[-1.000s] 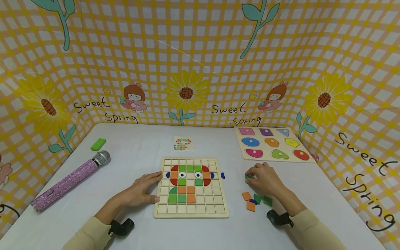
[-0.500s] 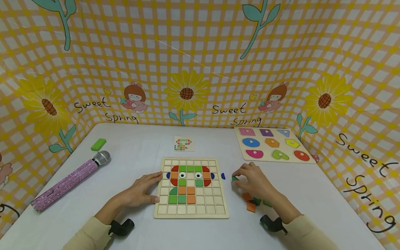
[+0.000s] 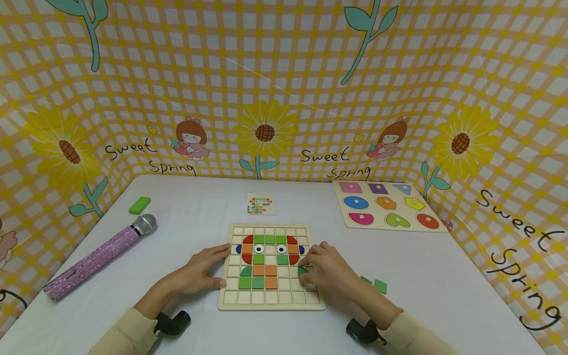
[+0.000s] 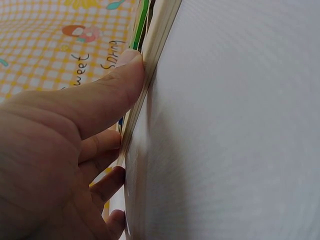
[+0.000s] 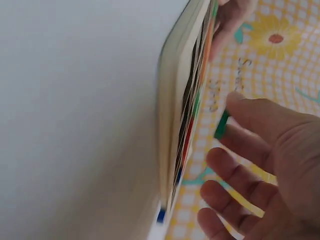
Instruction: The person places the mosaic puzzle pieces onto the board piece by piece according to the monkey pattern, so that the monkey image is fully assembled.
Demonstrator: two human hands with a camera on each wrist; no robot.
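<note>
A wooden grid board (image 3: 284, 301) lies on the white table, bearing a pattern of red, green, orange and blue pieces with two eye tiles. My left hand (image 3: 195, 272) rests along the board's left edge, its fingers extended and its thumb touching the side, as the left wrist view shows too. Over the board's right part, my right hand (image 3: 330, 268) pinches a small green tile (image 5: 222, 125) between thumb and forefinger. In the right wrist view that tile is apart from the board; its full outline is hidden by the fingers.
Loose green tiles (image 3: 380, 286) lie right of the board, partly behind my right forearm. A pattern card (image 3: 261, 203) lies beyond the board. A shape puzzle (image 3: 386, 224) stands back right; a glittery microphone (image 3: 97, 261) and a green block (image 3: 139, 205) lie left.
My right hand has moved left from beside the loose pieces to over the board's right side, carrying the green tile. My left hand has stayed at the board's edge.
</note>
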